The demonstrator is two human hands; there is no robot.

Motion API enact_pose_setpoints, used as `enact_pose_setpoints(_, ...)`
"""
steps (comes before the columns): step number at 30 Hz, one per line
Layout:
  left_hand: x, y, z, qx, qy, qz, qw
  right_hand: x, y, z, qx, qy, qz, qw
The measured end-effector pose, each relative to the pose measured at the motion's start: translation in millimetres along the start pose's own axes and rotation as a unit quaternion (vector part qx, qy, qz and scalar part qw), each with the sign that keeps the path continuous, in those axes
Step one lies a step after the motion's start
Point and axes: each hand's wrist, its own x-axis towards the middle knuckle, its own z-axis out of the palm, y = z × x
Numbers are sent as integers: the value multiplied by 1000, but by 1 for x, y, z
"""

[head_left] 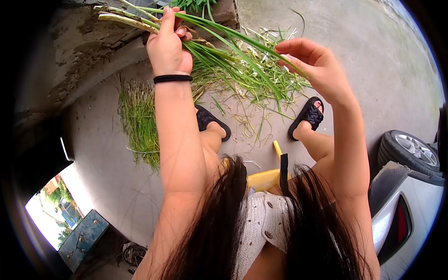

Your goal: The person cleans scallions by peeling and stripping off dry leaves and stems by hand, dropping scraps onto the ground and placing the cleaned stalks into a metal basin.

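At the top left of the frame, the left hand (170,39), a black band at its wrist, has its fingers closed around a bunch of long green stalks (210,50) with pale ends pointing left. Right of top center, the right hand (315,65) has its thumb and fingers nearly pinched at the leafy tips. Below, loose trimmings (252,84) lie scattered on the concrete floor (364,93); left of center is a neater pile of greens (140,121). Two black sandals (309,116) flank the lower trimmings.
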Motion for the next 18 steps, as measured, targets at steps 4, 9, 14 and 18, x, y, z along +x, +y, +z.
enact_pose_setpoints(4,5,-2,-4,-10,-17,-27,999,-1,2,8,1,-32,35,999)
enact_pose_setpoints(9,4,-3,-2,-5,-25,-30,999,0,-6,8,-46,-74,118,989)
enact_pose_setpoints(14,2,-3,-1,4,-10,-17,1000,1,-6,3,39,-17,93,995)
enact_pose_setpoints(18,-4,-1,5,-4,-5,-12,1000,0,-7,-1,76,-21,94,992)
